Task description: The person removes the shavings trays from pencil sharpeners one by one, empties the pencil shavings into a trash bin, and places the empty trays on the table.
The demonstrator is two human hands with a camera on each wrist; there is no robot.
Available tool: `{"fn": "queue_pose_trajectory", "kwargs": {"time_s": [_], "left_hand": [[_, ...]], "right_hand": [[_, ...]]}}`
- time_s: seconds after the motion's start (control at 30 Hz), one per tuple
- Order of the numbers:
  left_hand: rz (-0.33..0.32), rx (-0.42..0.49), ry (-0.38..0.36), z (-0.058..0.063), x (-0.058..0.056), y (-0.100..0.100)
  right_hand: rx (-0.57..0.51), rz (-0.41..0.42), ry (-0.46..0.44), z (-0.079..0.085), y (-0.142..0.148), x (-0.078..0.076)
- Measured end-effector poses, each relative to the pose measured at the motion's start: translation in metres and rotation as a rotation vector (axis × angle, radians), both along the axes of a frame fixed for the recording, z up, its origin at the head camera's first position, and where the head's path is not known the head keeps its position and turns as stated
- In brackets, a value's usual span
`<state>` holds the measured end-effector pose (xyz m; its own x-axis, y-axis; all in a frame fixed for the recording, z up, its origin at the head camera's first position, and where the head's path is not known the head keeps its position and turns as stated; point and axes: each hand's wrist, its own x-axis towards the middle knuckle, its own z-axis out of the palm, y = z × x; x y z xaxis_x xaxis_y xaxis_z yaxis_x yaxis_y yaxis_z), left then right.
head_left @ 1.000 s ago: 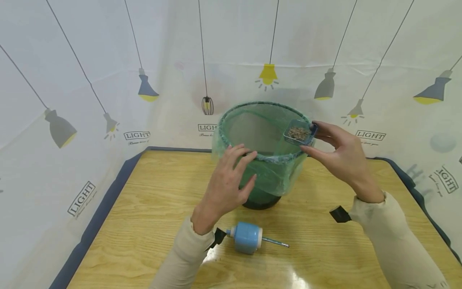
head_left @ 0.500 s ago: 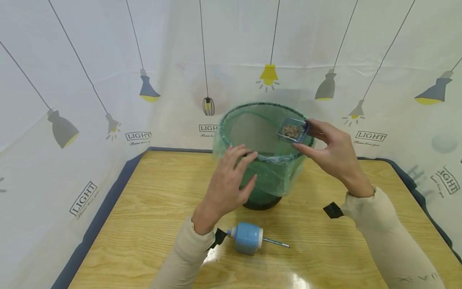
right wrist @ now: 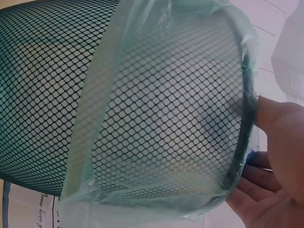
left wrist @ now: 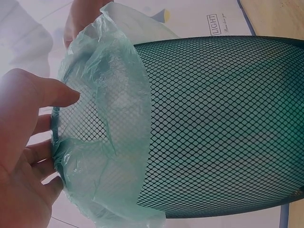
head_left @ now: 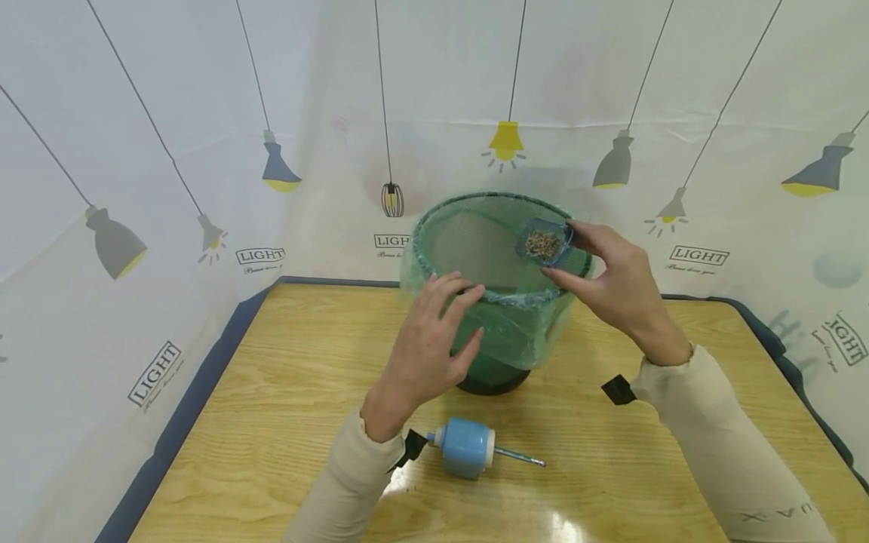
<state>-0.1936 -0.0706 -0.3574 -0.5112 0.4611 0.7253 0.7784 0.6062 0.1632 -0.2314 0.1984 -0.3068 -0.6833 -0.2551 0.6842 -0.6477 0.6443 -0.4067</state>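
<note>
My right hand (head_left: 621, 290) pinches a small clear blue shavings drawer (head_left: 521, 249) between thumb and fingers. Pencil shavings (head_left: 543, 245) lie in the drawer, which is tilted over the mouth of a mesh waste bin (head_left: 490, 381). A thin green bin bag (head_left: 523, 332) lines the bin and folds down over its rim. My left hand (head_left: 428, 339) rests its fingertips at the near rim, fingers loosely extended and thumb apart outside the bag. Through the mesh in the right wrist view, the drawer (right wrist: 216, 123) shows only as a blurred dark blue patch.
On the wooden table (head_left: 285, 422), a light blue pencil sharpener (head_left: 465, 447) lies in front of the bin with a pencil (head_left: 519, 455) sticking out of it. A white cloth (head_left: 326, 151) printed with lamps hangs behind and at both sides.
My right hand has moved left, bringing the drawer further over the bin's mouth, and has tipped it more steeply. The left hand stays at the rim.
</note>
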Motion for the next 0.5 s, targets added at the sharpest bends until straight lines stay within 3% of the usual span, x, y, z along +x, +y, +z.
{"fn": "queue_pose_trajectory", "kwargs": {"time_s": [0.5], "left_hand": [[-0.005, 0.011, -0.002, -0.0009, -0.0003, 0.0003]], "right_hand": [[0.054, -0.017, 0.099, -0.0011, -0.004, -0.0013]]}}
